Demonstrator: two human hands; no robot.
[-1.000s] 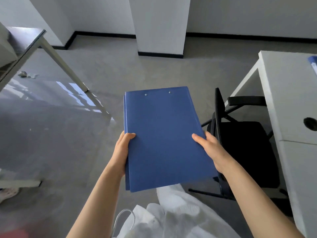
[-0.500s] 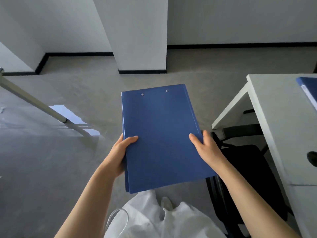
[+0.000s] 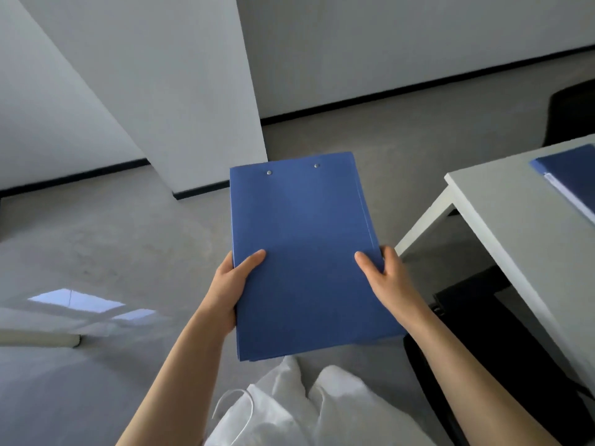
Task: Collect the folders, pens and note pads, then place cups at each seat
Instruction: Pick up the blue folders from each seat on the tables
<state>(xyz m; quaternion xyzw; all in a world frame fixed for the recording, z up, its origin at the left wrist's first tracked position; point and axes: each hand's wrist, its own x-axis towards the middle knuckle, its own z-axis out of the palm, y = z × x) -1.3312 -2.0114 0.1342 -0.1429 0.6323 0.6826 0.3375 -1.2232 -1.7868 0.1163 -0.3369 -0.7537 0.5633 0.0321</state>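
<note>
floor (image 3: 322, 130): grey | pillar (image 3: 199, 91): white | table (image 3: 502, 214): white | chair (image 3: 570, 114): black, possibly

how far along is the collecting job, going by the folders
Partly done: a stack of blue folders is already gathered. In hand: the left hand and right hand grip its two side edges, carrying it. Left: another blue folder lies on the white table. No pens, note pads or cups are in view.
</note>
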